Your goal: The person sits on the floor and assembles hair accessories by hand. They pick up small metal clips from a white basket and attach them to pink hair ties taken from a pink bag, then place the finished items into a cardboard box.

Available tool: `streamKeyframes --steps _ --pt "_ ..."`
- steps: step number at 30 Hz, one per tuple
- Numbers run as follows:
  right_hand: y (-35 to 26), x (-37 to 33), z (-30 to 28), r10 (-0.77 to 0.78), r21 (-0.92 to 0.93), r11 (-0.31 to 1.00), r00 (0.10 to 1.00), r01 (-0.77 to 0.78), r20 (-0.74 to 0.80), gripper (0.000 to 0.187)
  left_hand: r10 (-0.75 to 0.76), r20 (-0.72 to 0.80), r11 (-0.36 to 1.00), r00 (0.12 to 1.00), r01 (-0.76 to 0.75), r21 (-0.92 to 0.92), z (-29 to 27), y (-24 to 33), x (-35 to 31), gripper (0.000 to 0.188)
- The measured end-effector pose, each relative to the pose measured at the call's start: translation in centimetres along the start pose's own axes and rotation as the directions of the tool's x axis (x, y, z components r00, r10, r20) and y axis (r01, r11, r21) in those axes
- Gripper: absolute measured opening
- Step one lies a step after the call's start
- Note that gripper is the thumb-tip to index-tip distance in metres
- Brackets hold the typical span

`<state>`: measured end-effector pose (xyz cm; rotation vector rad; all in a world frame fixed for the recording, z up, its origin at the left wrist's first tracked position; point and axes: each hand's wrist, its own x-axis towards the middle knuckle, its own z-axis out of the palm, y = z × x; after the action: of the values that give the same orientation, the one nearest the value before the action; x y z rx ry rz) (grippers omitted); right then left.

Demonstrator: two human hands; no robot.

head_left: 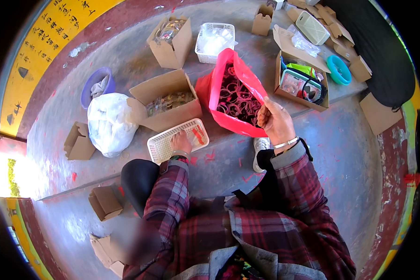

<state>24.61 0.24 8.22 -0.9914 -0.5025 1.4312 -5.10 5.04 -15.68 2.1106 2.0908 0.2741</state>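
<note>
One pink-red plastic bag [233, 124], likely soft and slippery, best gathered by its rim [215, 93], sits upper centre, right hand [280, 124] curled at its edge, left hand [181, 142] inside a white plastic basket [159, 145], each grip unclear.

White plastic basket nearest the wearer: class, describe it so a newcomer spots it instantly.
Find the large, open pink plastic bag. Just left and lower in view sits the rectangular white latticed basket. Only this one has the left hand inside.

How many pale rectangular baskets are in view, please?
3 baskets: one at the left hand, one beyond the pink bag, one at upper right; others may be hidden.
</note>
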Motion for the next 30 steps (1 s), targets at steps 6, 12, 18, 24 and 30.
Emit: streamKeyframes --steps 6,12,18,24,30 --pt "0.1 -0.1 0.1 0.016 -0.021 1.0 1.0 -0.016 0.001 0.025 -0.025 0.081 0.996 0.996 0.032 -0.084 -0.2 0.1 0.2 0.016" --pt "0.2 0.0 0.2 0.03 -0.024 0.999 1.0 -0.03 0.007 0.024 0.0 0.052 0.995 0.999 0.005 -0.1 0.2 -0.1 0.2 0.012" --pt "0.2 0.0 0.0 0.031 -0.032 0.999 1.0 -0.03 0.007 0.023 0.08 0.058 0.997 0.995 -0.08 -0.013 0.5 -0.1 0.1 0.019" --pt "0.2 -0.1 0.2 0.033 -0.035 0.999 0.999 -0.032 0.005 0.023 0.193 -0.02 0.981 0.981 -0.192 0.039 0.6 -0.3 -0.1 0.021" --pt "0.3 -0.1 0.3 0.031 -0.061 0.998 0.999 -0.03 0.019 0.024 0.211 -0.025 0.977 0.977 -0.21 0.039 0.0 0.1 0.1 0.017"
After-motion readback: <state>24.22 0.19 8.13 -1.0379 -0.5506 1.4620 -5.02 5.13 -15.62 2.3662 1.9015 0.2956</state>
